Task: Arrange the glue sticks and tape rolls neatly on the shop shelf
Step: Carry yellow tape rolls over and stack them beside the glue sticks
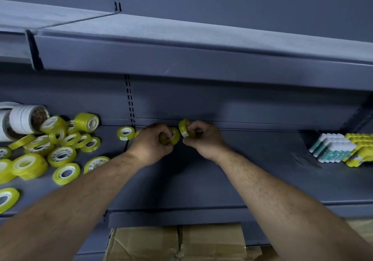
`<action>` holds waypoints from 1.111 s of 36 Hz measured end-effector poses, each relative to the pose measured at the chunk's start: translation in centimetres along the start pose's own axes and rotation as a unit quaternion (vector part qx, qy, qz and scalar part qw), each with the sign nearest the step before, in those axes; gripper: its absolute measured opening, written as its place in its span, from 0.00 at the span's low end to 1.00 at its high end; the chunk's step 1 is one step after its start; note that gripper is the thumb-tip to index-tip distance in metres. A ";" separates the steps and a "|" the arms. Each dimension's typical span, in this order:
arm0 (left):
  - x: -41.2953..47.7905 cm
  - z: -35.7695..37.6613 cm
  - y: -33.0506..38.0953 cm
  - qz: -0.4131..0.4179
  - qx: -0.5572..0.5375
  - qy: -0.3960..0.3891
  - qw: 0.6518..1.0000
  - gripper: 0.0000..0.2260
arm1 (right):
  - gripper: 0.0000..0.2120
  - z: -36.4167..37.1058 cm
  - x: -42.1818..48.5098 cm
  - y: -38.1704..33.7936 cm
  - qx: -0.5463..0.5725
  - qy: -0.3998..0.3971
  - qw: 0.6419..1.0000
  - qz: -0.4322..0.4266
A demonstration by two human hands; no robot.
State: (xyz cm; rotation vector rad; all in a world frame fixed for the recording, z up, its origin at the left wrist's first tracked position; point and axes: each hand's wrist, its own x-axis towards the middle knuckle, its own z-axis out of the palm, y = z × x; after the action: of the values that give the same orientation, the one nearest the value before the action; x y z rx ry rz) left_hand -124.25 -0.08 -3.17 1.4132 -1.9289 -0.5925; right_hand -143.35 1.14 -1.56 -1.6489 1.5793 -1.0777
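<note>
At the back of the grey shelf [252,169], my left hand [153,145] grips a small yellow tape roll [175,135]. Just to its right, my right hand [203,139] pinches another yellow tape roll [184,128], held on edge. One loose yellow roll [125,133] lies left of my left hand. A jumbled heap of yellow tape rolls [60,145] covers the shelf's left part. Glue sticks in white-and-teal packs [331,147] and yellow packs [361,147] lie stacked at the far right.
Large white tape rolls [22,119] lie at the back left. An upper shelf [201,58] overhangs the work area. Cardboard boxes [181,242] sit below the shelf's front edge [181,216].
</note>
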 end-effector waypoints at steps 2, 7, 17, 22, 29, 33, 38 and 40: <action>-0.1 -0.1 0.5 -0.005 0.017 -0.015 1.000 0.18 | 0.14 0.1 -0.1 -0.1 -0.027 -0.005 1.000 -0.014; -0.2 -0.3 1.3 -0.011 0.002 -0.055 0.998 0.31 | 0.14 -0.1 -0.4 -0.5 -0.098 -0.037 0.994 -0.025; 0.1 0.5 1.6 0.008 -0.016 -0.070 0.997 0.35 | 0.14 -1.0 -1.5 -0.9 -0.150 -0.040 0.987 -0.034; 0.3 1.2 1.7 0.028 -0.019 -0.088 0.996 0.35 | 0.14 -1.7 -2.1 -0.4 -0.165 -0.034 0.985 -0.034; 0.1 2.4 3.0 0.060 -0.015 -0.085 0.994 0.35 | 0.14 -3.1 -3.2 0.9 -0.135 0.019 0.990 -0.022; 0.2 3.2 3.5 0.056 -0.034 -0.099 0.993 0.31 | 0.11 -5.0 -4.4 1.8 -0.125 0.071 0.989 0.016; 0.4 5.3 4.3 0.070 -0.007 -0.130 0.989 0.05 | 0.08 -8.8 -6.0 3.6 -0.116 0.109 0.980 0.121; 0.4 6.3 4.8 0.074 -0.019 -0.135 0.988 0.11 | 0.08 -10.4 -6.2 4.5 -0.127 0.125 0.973 0.145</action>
State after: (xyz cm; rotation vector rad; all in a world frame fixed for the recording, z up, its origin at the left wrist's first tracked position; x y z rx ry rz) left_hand -132.07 0.90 -3.95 1.2013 -2.1992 -0.7772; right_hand -154.35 7.95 -1.31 -1.4158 2.1246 -0.9880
